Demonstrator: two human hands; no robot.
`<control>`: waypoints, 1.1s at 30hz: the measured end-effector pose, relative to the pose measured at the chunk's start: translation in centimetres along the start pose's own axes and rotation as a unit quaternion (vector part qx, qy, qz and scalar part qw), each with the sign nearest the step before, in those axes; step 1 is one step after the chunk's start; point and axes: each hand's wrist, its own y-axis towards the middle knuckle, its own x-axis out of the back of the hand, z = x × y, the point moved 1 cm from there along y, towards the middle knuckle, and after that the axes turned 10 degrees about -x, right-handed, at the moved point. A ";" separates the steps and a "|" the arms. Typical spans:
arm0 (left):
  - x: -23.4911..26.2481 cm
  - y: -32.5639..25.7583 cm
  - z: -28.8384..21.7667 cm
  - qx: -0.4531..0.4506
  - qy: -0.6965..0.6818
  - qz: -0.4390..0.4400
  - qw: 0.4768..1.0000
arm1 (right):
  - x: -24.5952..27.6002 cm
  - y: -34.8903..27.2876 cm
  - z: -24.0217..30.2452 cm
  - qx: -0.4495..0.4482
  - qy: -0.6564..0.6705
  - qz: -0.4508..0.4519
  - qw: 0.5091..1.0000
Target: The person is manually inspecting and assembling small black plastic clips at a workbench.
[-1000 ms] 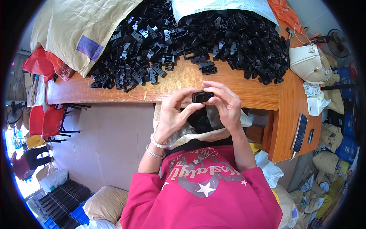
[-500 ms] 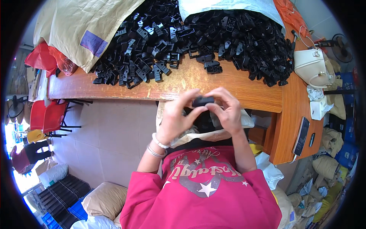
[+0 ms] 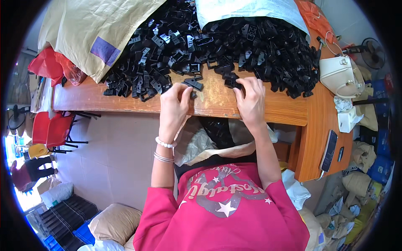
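The black clip is over the table near its front edge, apparently pinched between your left hand's thumb and forefinger. Your right hand meets a black block; whether it grips, I cannot tell. Some black pieces already sit in the open bag at your lap, while a broad heap lies unbagged behind. Bare tabletop gives you room between both hands, its front edge passing beneath them.
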 end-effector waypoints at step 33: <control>-2.7 -3.0 -3.8 0.122 -0.388 0.139 0.903 | 4.1 -2.4 1.9 0.078 0.235 0.059 0.967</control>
